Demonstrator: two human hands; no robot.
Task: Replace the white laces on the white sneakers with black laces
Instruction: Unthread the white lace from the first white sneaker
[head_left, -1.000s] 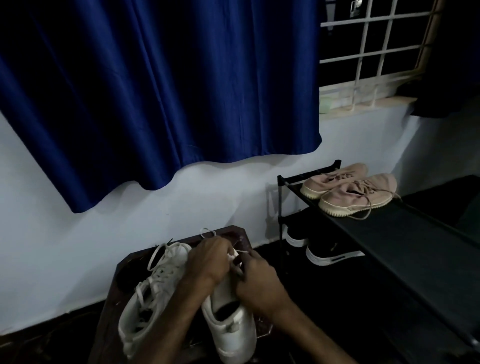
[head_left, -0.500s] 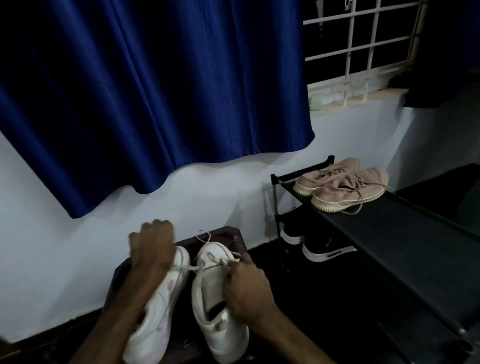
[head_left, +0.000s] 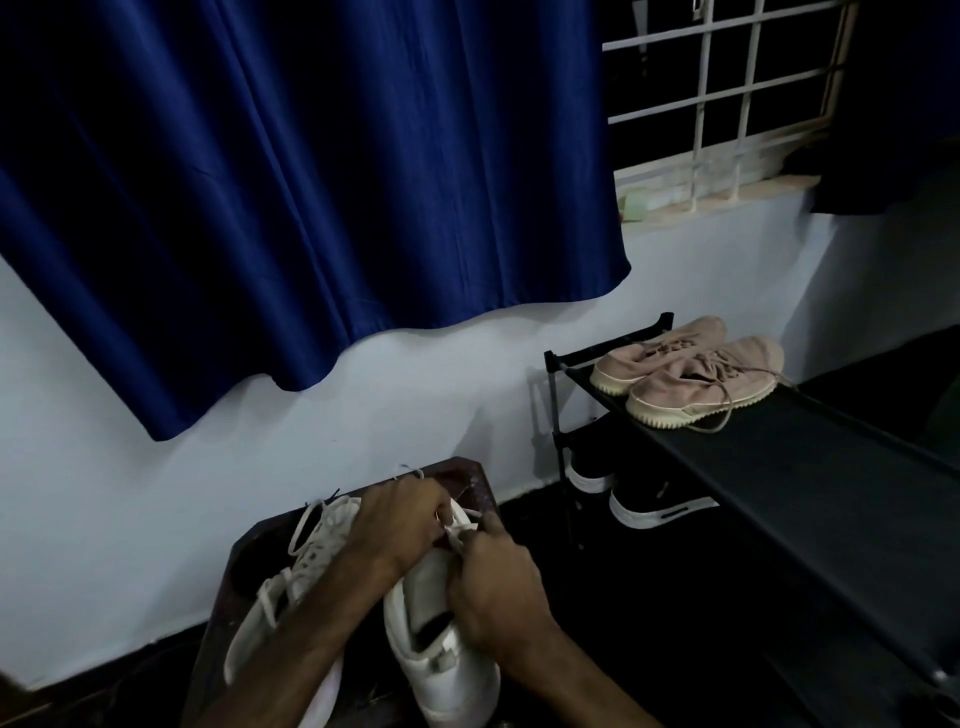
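Two white sneakers stand on a small dark wooden table (head_left: 475, 480). The left sneaker (head_left: 291, 592) has loose white laces and lies partly under my forearm. Over the right sneaker (head_left: 441, 660), my left hand (head_left: 400, 525) and my right hand (head_left: 493, 587) meet at the toe end. Both pinch its white lace (head_left: 457, 530) between the fingers. No black laces show in view.
A black shoe rack (head_left: 779, 467) stands to the right with a pink pair of shoes (head_left: 696, 374) on top and black shoes (head_left: 654, 501) below. A blue curtain (head_left: 291, 182) hangs on the wall behind, beside a barred window (head_left: 722, 93).
My left hand left the left sneaker and came back across to the right sneaker's laces. My right hand stayed on the right sneaker.
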